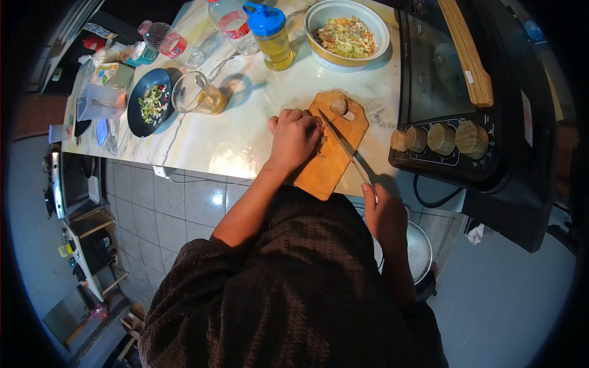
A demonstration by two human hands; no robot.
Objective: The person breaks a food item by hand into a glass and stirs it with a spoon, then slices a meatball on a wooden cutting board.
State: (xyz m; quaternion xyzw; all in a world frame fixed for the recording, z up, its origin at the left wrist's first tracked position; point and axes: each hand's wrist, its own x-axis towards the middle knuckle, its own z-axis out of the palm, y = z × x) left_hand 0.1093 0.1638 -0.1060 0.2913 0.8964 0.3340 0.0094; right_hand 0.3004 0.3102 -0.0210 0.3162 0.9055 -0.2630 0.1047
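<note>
A wooden cutting board (326, 170) lies at the counter's front edge. My right hand (383, 211) is closed round the handle of a knife (342, 142), whose blade slants up and left across the board. On the board's left side, my left hand (293, 140) is closed with curled fingers over a reddish-brown piece of food, mostly hidden beneath them. Small brown bits lie beside its fingertips, near the blade. A round brown ball of food (338, 107) rests at the board's top, by the handle hole.
Behind the board stand a bowl of chopped vegetables (346, 38) and a blue-lidded oil bottle (273, 46). Leftward are a glass measuring jug (197, 95), a dark plate (142, 120) and plastic bottles (170, 45). An oven (429, 144) stands right.
</note>
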